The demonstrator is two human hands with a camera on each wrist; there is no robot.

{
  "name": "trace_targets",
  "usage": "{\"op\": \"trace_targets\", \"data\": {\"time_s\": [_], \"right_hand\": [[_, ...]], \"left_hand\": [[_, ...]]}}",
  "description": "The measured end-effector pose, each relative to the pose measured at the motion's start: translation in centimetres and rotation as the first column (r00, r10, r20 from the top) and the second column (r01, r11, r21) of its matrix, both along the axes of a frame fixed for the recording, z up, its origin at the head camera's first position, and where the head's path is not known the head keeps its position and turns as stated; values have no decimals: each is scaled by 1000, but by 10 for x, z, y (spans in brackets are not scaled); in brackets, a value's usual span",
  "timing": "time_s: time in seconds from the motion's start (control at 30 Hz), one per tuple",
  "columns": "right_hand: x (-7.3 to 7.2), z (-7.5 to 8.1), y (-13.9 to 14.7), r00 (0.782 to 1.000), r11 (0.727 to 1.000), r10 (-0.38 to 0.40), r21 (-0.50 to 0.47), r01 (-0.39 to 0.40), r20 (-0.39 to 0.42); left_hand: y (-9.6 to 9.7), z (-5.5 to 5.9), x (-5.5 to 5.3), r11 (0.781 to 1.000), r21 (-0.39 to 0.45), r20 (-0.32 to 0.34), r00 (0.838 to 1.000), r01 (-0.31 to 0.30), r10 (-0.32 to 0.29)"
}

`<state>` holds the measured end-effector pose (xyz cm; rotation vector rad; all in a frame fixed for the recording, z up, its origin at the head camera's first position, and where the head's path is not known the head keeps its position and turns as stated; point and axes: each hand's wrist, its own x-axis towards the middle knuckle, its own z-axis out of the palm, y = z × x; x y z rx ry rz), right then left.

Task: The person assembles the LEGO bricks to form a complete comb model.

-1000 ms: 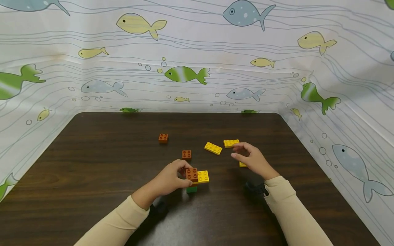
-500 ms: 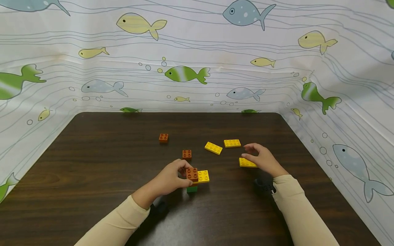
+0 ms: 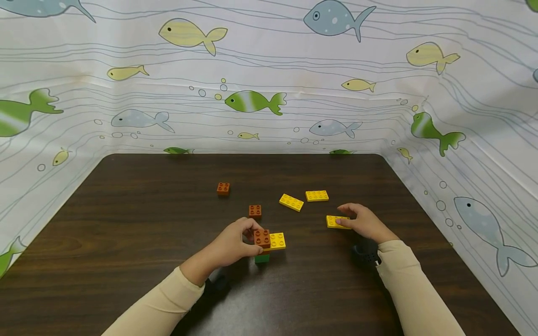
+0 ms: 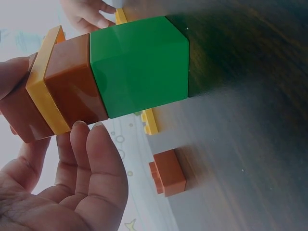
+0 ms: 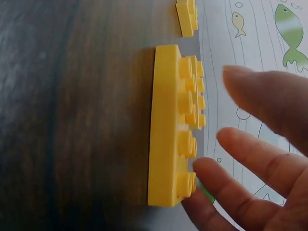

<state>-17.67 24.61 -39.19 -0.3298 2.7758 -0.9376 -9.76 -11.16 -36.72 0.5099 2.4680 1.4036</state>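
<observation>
Head view is showing our left grip (image 3: 230, 243) pinching the brick stack (image 3: 262, 239) near its top; we should be holding it steady. At about one o'clock of the stack, a loose yellow plate (image 3: 291, 202) is lying. Just short of three o'clock, the near yellow brick (image 3: 333, 221) is resting studs-up on the surface (image 3: 168, 210). Our right grip (image 3: 369, 225) is hanging over its three-o'clock end, fingers spread, holding nothing; for a clean pinch, we should probably be straddling both long sides.

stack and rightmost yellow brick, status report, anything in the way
Left grip holds stack, green brick at base. Right grip by rightmost yellow brick, not pinching it. Nothing seen between stack and that brick.
</observation>
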Motion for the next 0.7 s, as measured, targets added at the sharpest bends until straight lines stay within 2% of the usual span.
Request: {"op": "trace_targets", "data": {"time_s": [0.43,0.7], "right_hand": [[-2,-4,4,999,997,23,67,-26,48],[-3,-5,3,999,994,41,105,-43,27]], "left_hand": [[0,0,1,1000,-6,-5,1000,6,-6],[0,-1,0,1000,-8,-5,1000,6,-6]]}}
